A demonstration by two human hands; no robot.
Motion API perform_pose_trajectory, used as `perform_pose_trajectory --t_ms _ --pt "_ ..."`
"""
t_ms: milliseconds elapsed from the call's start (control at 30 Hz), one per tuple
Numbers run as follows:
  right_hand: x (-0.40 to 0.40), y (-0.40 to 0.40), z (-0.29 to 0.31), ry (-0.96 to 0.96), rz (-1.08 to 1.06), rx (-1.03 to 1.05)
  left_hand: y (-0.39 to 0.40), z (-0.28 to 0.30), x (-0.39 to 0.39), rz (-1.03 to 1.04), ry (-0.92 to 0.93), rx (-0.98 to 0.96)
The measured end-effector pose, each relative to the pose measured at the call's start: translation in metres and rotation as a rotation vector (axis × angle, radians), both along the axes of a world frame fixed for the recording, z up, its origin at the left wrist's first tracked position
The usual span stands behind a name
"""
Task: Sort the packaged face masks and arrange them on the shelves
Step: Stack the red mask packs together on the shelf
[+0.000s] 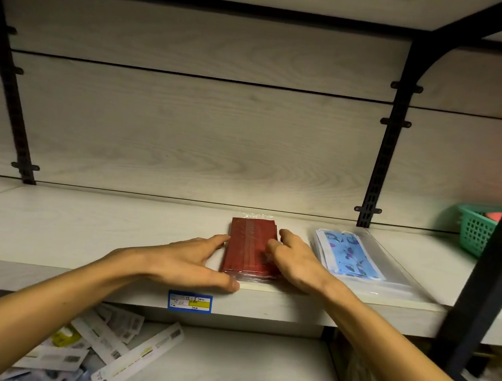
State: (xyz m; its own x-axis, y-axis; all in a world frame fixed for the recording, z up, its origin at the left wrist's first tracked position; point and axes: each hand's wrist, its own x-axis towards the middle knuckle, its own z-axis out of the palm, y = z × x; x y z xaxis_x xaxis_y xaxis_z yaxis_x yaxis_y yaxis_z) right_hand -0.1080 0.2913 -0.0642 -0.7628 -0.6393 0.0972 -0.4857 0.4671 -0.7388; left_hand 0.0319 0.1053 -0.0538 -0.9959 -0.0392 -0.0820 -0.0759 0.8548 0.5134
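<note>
A clear-wrapped pack of red face masks [246, 247] lies flat on the pale wooden shelf [88, 230], near its front edge. My left hand [189, 261] rests flat against the pack's left side, fingers apart, thumb at the shelf's front lip. My right hand [293, 262] lies on the pack's right side, fingers resting on its top and right edge. Neither hand lifts it. To the right lies a clear bag of blue patterned masks [348, 255], apart from the red pack.
A green plastic basket [477, 231] stands at the shelf's far right behind a black upright post [485, 271]. A blue and yellow price label [190, 301] sticks to the shelf's front edge. Several white packaged items [102, 347] lie scattered on the lower shelf.
</note>
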Motion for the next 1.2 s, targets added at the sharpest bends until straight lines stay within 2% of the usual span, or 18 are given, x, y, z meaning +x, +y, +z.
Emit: perform_pose_trajectory --t_ms 100,200,267,367,433,500,600,733,900,1000,1100,1167,1200 --pt "-0.008 -0.005 0.011 0.076 -0.06 -0.029 0.005 0.011 -0.006 0.05 0.083 0.052" --pt "-0.017 -0.018 0.017 0.205 0.017 0.099 0.007 0.014 -0.024 0.147 0.224 -0.085" --pt "-0.019 -0.024 0.01 0.231 0.069 0.187 0.011 0.005 -0.033 0.142 0.225 -0.196" --pt "-0.016 -0.023 -0.007 0.233 0.078 0.232 0.012 -0.014 -0.04 0.169 0.204 -0.176" --pt "-0.017 -0.021 -0.007 0.156 0.067 0.171 0.011 -0.015 -0.042 0.193 0.213 -0.072" --pt "-0.016 -0.02 -0.003 0.059 0.032 0.024 0.008 -0.013 -0.041 0.208 0.234 0.033" --pt "-0.015 -0.018 -0.003 -0.037 0.009 -0.131 0.006 -0.015 -0.038 0.207 0.246 0.058" --pt "-0.015 -0.017 -0.006 0.01 0.037 -0.03 0.009 -0.018 -0.038 0.214 0.215 -0.026" --pt "-0.014 -0.022 -0.005 0.205 0.045 0.165 0.008 -0.018 -0.044 0.236 0.214 -0.12" --pt "-0.016 -0.023 0.003 0.206 0.05 0.314 0.007 -0.019 -0.047 0.228 0.213 -0.156" --pt "-0.014 -0.022 0.026 0.081 0.041 0.294 0.002 -0.012 -0.043 0.214 0.206 -0.066" --pt "-0.013 -0.026 0.037 0.1 0.005 0.262 -0.009 -0.002 -0.031 0.226 0.238 -0.023" --pt "-0.01 -0.028 0.042 0.157 -0.01 0.277 -0.019 0.003 -0.023 0.23 0.262 -0.082"
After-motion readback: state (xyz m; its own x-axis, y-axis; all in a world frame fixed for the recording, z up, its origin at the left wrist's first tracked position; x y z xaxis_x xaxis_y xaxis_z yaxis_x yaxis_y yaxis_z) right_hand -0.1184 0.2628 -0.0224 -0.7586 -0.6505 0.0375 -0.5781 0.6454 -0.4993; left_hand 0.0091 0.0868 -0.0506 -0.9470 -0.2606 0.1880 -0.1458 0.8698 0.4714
